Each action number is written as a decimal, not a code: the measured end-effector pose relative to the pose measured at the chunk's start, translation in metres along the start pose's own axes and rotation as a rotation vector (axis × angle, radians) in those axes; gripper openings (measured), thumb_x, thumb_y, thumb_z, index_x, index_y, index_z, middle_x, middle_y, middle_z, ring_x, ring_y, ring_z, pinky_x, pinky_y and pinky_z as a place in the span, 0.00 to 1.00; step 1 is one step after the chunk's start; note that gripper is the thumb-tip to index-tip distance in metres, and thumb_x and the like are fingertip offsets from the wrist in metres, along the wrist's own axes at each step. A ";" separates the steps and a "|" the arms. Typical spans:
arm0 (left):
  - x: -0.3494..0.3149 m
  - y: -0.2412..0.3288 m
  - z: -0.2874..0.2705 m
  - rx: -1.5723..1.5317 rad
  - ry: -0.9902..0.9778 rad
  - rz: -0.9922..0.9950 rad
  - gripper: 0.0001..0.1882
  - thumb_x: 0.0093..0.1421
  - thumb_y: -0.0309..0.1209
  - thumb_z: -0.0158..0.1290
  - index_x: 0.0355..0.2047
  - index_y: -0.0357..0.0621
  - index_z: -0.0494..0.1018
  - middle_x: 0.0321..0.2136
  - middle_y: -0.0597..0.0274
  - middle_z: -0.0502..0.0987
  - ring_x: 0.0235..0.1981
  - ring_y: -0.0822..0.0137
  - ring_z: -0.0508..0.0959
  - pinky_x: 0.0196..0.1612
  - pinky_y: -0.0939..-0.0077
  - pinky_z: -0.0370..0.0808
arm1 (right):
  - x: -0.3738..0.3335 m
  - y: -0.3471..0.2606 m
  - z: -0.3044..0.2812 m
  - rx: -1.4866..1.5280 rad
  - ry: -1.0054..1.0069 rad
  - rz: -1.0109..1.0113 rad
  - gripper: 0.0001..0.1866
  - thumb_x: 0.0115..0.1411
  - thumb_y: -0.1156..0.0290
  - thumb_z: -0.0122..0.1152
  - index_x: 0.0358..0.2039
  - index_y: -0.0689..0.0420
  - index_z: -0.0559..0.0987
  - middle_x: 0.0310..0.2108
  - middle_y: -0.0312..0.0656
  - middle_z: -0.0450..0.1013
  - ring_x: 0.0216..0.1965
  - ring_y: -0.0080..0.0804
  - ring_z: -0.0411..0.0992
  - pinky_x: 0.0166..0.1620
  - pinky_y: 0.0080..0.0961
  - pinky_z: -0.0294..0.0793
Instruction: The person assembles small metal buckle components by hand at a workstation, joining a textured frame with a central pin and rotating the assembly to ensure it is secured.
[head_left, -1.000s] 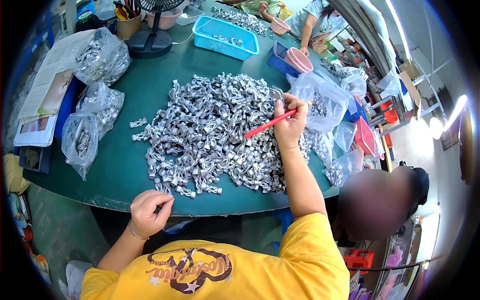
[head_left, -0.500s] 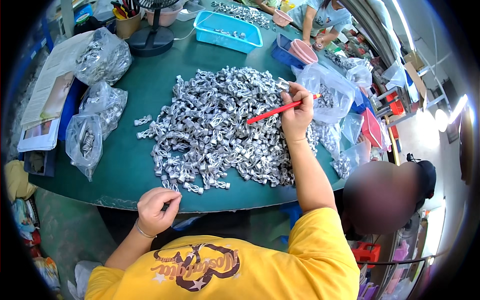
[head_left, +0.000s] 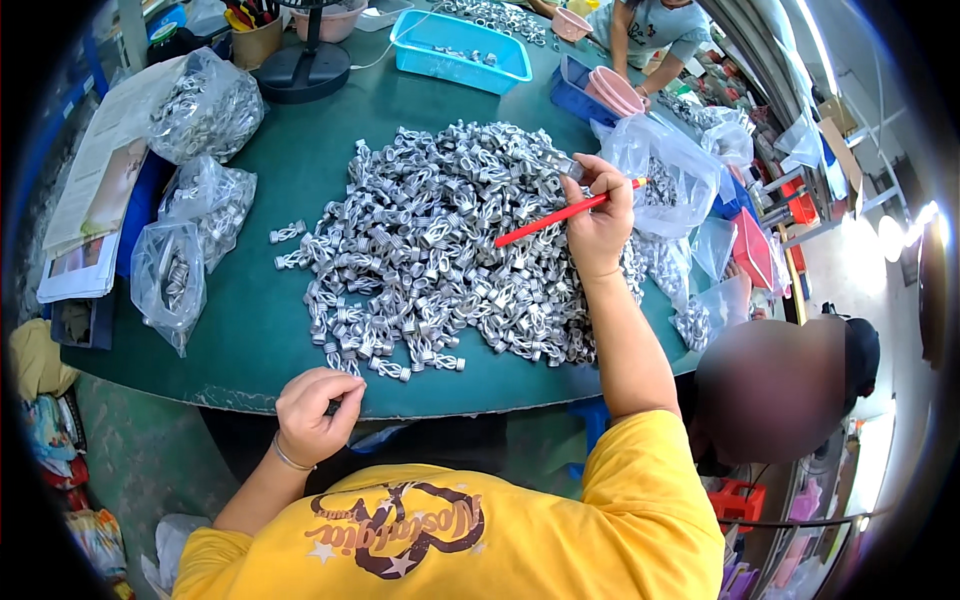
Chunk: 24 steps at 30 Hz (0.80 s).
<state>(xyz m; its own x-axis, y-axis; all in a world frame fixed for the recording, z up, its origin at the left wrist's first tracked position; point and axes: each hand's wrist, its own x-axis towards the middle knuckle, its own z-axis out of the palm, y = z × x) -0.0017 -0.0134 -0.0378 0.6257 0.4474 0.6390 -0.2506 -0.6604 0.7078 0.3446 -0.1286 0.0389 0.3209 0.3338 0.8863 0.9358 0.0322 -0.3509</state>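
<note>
A big heap of small silver metal fittings (head_left: 440, 235), each with a ribbed round end and looped wire-like arms, covers the middle of the green table (head_left: 270, 350). Over the heap's right side, my right hand (head_left: 600, 215) is closed around a slim red pen (head_left: 550, 219), which points left across the pile. Its thumb and fingertips also pinch a silver metal piece (head_left: 563, 165) at the heap's upper right. My left hand (head_left: 317, 412) rests at the near table edge, fingers curled and thumb pressed in. Whatever it may hold is hidden.
Clear bags of metal parts (head_left: 205, 105) lie at the left beside papers (head_left: 100, 190). A blue tray (head_left: 460, 60) and a black fan (head_left: 305, 75) stand at the back. More bags (head_left: 665, 180) sit at the right. A co-worker (head_left: 655, 40) works at the far side; another person sits close by at the right.
The silver piece in my right fingertips has tipped down toward the heap. My left hand stays curled at the edge. The whole view has shifted slightly; the far co-worker's arms have moved.
</note>
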 end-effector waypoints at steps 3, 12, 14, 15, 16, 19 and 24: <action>0.001 0.003 0.000 0.010 -0.004 -0.001 0.08 0.45 0.15 0.58 0.27 0.35 0.73 0.21 0.54 0.77 0.20 0.60 0.77 0.25 0.75 0.73 | -0.001 -0.001 0.000 0.014 0.013 0.019 0.18 0.47 0.84 0.66 0.25 0.58 0.62 0.38 0.47 0.75 0.33 0.30 0.72 0.38 0.22 0.73; -0.001 0.002 -0.001 -0.012 0.013 -0.021 0.08 0.45 0.15 0.58 0.26 0.35 0.73 0.22 0.54 0.77 0.21 0.60 0.77 0.25 0.75 0.73 | -0.001 -0.004 0.000 -0.014 -0.007 0.005 0.19 0.46 0.85 0.66 0.25 0.58 0.62 0.38 0.46 0.75 0.32 0.31 0.72 0.38 0.23 0.73; 0.000 0.001 -0.001 -0.006 0.015 -0.010 0.08 0.45 0.15 0.59 0.26 0.36 0.73 0.22 0.54 0.77 0.21 0.60 0.77 0.25 0.75 0.73 | 0.000 -0.005 0.000 -0.039 0.009 0.003 0.18 0.47 0.84 0.66 0.24 0.58 0.62 0.37 0.46 0.75 0.32 0.31 0.72 0.38 0.23 0.73; -0.001 0.002 -0.001 0.007 0.014 -0.005 0.07 0.45 0.16 0.59 0.26 0.36 0.73 0.22 0.54 0.77 0.20 0.60 0.77 0.25 0.75 0.73 | -0.002 -0.004 0.000 -0.037 0.016 0.000 0.18 0.47 0.84 0.66 0.24 0.58 0.62 0.37 0.46 0.75 0.32 0.31 0.72 0.38 0.23 0.73; 0.002 0.001 0.000 0.015 0.015 0.020 0.07 0.46 0.16 0.59 0.26 0.36 0.73 0.22 0.55 0.77 0.20 0.60 0.77 0.25 0.74 0.73 | -0.001 -0.001 0.000 -0.033 0.028 0.019 0.17 0.48 0.83 0.66 0.24 0.58 0.62 0.36 0.46 0.75 0.33 0.31 0.72 0.38 0.23 0.72; -0.002 0.004 0.000 -0.004 0.021 -0.013 0.08 0.45 0.16 0.59 0.26 0.37 0.73 0.21 0.55 0.77 0.20 0.60 0.77 0.25 0.74 0.73 | 0.003 0.002 0.000 0.095 0.085 0.174 0.15 0.52 0.80 0.64 0.24 0.58 0.63 0.33 0.44 0.74 0.31 0.26 0.69 0.36 0.20 0.69; 0.001 0.002 -0.001 -0.016 0.022 0.013 0.07 0.49 0.15 0.56 0.28 0.35 0.73 0.22 0.55 0.77 0.20 0.65 0.77 0.24 0.79 0.73 | 0.046 0.010 -0.009 0.027 0.168 0.191 0.16 0.54 0.73 0.66 0.24 0.58 0.64 0.25 0.39 0.72 0.26 0.22 0.65 0.31 0.20 0.67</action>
<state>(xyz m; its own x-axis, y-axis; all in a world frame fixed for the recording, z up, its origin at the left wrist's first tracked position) -0.0021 -0.0138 -0.0358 0.6056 0.4523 0.6547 -0.2708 -0.6565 0.7040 0.3701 -0.1211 0.0782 0.5129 0.1751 0.8404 0.8527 0.0092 -0.5224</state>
